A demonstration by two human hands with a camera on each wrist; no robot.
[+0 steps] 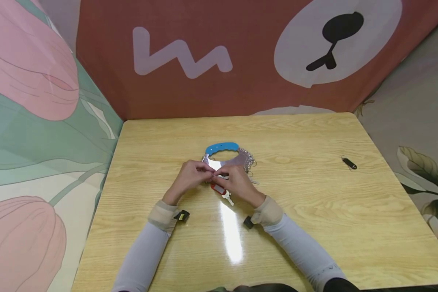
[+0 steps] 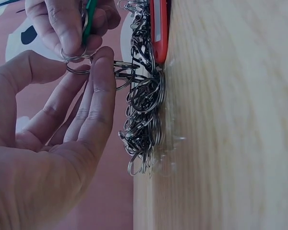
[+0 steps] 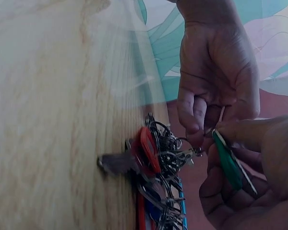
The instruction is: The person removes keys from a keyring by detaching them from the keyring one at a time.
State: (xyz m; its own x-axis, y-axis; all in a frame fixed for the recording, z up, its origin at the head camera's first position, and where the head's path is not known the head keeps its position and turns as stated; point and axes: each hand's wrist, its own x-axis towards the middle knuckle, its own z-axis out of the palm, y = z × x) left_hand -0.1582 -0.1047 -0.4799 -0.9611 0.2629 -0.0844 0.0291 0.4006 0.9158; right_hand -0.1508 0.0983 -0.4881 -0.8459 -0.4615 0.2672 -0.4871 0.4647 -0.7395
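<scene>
A large key-ring holder with a blue handle (image 1: 222, 147) and a metal plate lies on the table, its edge hung with many small split rings (image 2: 146, 96). My left hand (image 1: 191, 176) pinches a split ring (image 2: 78, 71) between thumb and fingers above the bunch. Fingertip to fingertip with it, my right hand (image 1: 237, 182) grips a green key tag (image 3: 226, 163) with a thin pale edge beside it, near the same ring. A red key tag (image 1: 218, 189) with a silver key (image 1: 227, 197) lies on the near side of the holder. How the rings link is partly hidden by fingers.
A black key tag (image 1: 349, 163) lies alone on the right of the wooden table (image 1: 295, 243). Behind the table rises a brown printed wall (image 1: 204, 93), with patterned walls at left and right.
</scene>
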